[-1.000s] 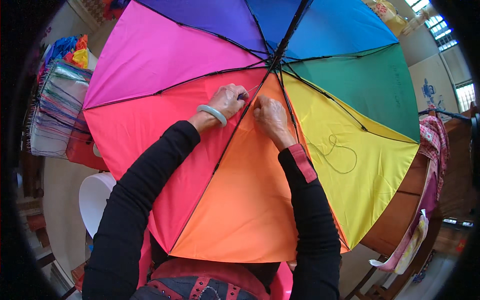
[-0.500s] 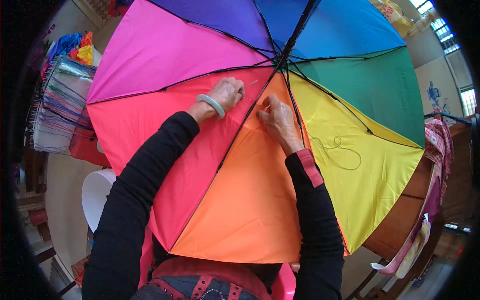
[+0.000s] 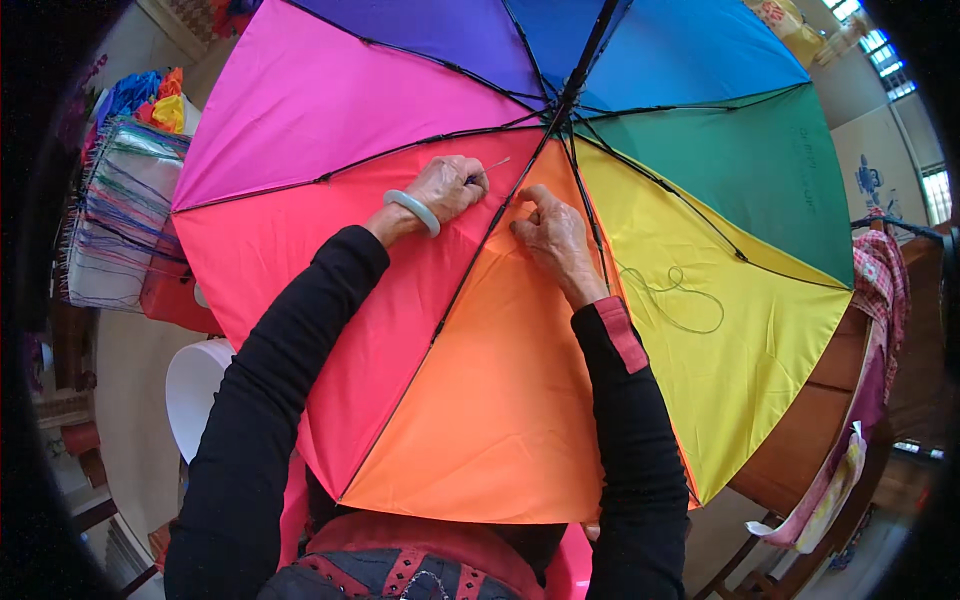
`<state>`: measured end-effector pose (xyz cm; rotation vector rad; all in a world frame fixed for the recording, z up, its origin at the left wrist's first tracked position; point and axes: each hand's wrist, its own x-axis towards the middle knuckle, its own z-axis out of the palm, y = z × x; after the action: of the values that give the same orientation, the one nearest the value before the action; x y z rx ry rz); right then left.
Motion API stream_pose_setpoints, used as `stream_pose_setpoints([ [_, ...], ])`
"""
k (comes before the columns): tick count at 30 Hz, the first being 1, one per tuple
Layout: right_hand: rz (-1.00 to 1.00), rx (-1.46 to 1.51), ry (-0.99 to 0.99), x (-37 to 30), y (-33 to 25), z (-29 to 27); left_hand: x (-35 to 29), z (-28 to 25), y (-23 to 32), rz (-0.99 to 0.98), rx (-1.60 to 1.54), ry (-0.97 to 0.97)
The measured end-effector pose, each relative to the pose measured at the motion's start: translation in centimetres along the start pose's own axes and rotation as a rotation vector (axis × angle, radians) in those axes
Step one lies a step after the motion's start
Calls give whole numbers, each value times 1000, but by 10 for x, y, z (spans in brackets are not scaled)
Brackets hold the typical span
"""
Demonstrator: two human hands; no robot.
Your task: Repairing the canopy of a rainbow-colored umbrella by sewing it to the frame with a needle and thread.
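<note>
An open umbrella (image 3: 480,400) with panels in several rainbow colours is in front of me, its inside, black ribs and shaft (image 3: 590,60) showing. My left hand (image 3: 452,187), with a pale bangle (image 3: 413,210) at the wrist, is closed over the red panel. From its fingertips sticks a thin pale thread (image 3: 500,163); whether a needle is with it I cannot make out. Across the rib, over the orange panel, my right hand (image 3: 556,238) has its fingers curled toward the thumb; what they pinch is too small to see. A loop of dark thread (image 3: 690,312) trails over the yellow panel beside my right wrist.
To the left, many coloured threads (image 3: 125,220) hang over a pale box-like stand, bright cloth (image 3: 150,95) behind them. Below it is a white bucket (image 3: 195,390). At right stand brown wooden furniture (image 3: 800,430) and a pink checked cloth (image 3: 880,275).
My left hand has shifted slightly left and away from the right hand, which has hardly moved. The umbrella has tilted very slightly. The thread loop lies as before.
</note>
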<state>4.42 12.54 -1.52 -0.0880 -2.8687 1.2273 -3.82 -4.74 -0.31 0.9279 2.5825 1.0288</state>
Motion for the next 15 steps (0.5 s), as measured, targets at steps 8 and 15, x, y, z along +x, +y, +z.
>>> stream_pose_setpoints([
  [8, -112, -35, 105, 0, 8, 7, -2, 4, 0, 59, -4, 17],
  [15, -205, -90, 182, 1, 9, 10, 8, 16, 6, 104, 6, 27],
])
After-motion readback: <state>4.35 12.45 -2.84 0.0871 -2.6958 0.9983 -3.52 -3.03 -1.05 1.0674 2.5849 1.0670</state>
